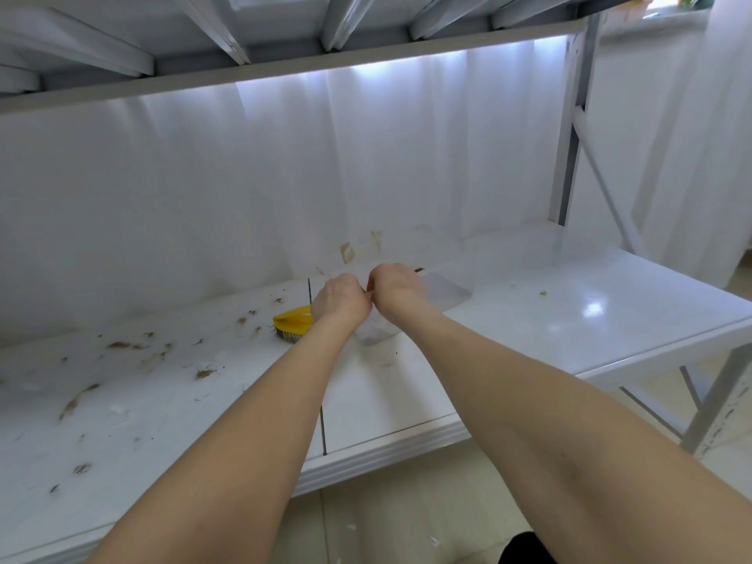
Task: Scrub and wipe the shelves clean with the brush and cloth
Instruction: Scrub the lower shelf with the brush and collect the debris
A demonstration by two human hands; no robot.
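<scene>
Well, barely begun: the white metal shelf [407,400] carries brown debris [122,344] toward eight o'clock. The yellow bristle brush [294,321] lies idle at nine o'clock of the left hand [341,305]. Left and right hand [396,293] fingers curl over a blurry translucent sheet [445,287]; whether they grip it, I cannot tell.

Both bare forearms reach forward and converge. The left hand [342,303] and right hand [396,293] meet knuckle to knuckle, fingers curled under; a blurred translucent sheet [445,291] trails rightward from the right grip, the left's hold hidden
</scene>
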